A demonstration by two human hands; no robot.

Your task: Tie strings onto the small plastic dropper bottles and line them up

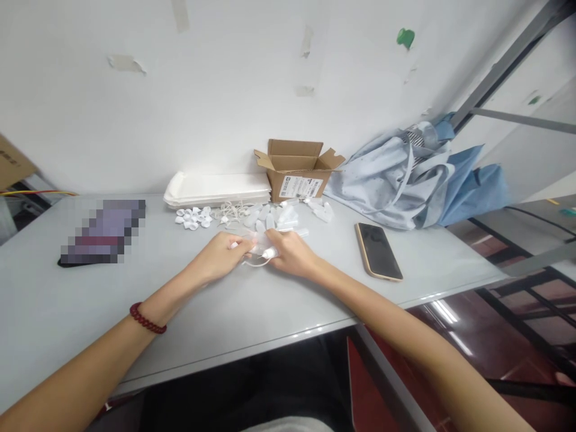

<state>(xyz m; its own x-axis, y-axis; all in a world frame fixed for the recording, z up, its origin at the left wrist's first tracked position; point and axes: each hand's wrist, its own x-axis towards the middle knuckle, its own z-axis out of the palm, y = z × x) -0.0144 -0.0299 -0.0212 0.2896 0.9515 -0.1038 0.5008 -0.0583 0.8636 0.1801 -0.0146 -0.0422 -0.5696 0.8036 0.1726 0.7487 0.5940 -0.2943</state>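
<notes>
Two hands are meeting in the middle of the frame, just above the grey counter [252,312]. The left hand [220,255], with one dark red bead bracelet [147,319] on its wrist, is curling its fingers nearly closed and pinching one end of a small white plastic part [269,254]. The right hand [292,252] is gripping the other end of it with bent fingers, also almost closed. One thin white cord [253,263] is hanging as a loop under the part, between the two hands. Just behind the hands, a loose pile of similar white parts [270,217] is lying on the counter; they are overlapping too much for me to count. To the left of this pile one tangle of white cords [231,211] is lying, and further left a group of about a dozen small white caps [194,218]. Behind them one stack of flat white trays [216,189] is resting against the wall; how many trays are in it I cannot tell. One open cardboard box [294,171] is standing at the centre top of the counter. One phone [378,251] is lying face up to the right of the hands, well apart from them. One light blue cloth [414,174] is bunching up in the upper right, and one blurred dark object [103,233] is lying at the left.
</notes>
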